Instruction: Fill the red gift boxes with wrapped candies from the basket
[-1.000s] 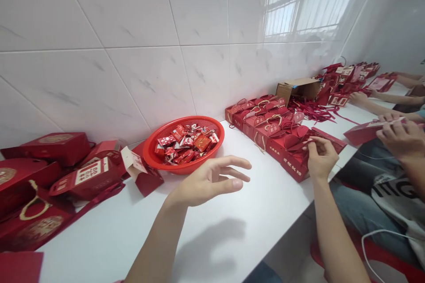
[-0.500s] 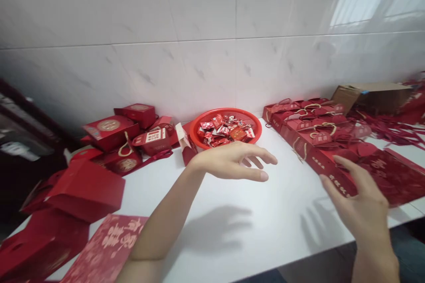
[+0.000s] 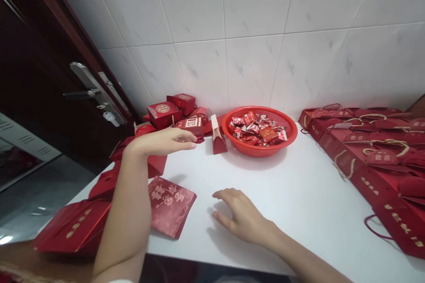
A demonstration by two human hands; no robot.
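My left hand (image 3: 166, 142) hangs in the air in front of the small red boxes (image 3: 164, 114), palm down, fingers stretched and holding nothing. Low over the white table (image 3: 265, 194), my right hand (image 3: 241, 216) has its thumb and fingers apart, also with nothing in it. Between my two arms lies a flat red printed packet (image 3: 171, 205) with pale characters. A red plastic basket (image 3: 259, 150) of wrapped sweets (image 3: 255, 129) stands near the wall, with a narrow open red box (image 3: 218, 137) just left of it.
Rows of red gift boxes with cord handles (image 3: 372, 159) fill the right side. More red boxes (image 3: 76, 225) lie at the left edge, partly behind my left forearm. A tiled wall (image 3: 252, 66) rises behind, and a dark door (image 3: 43, 40) with a metal handle is at left.
The view has turned left, bringing the door into sight. My right hand has moved left, away from the rows of boxes towards the flat packet. My left hand is now over the left-side boxes.
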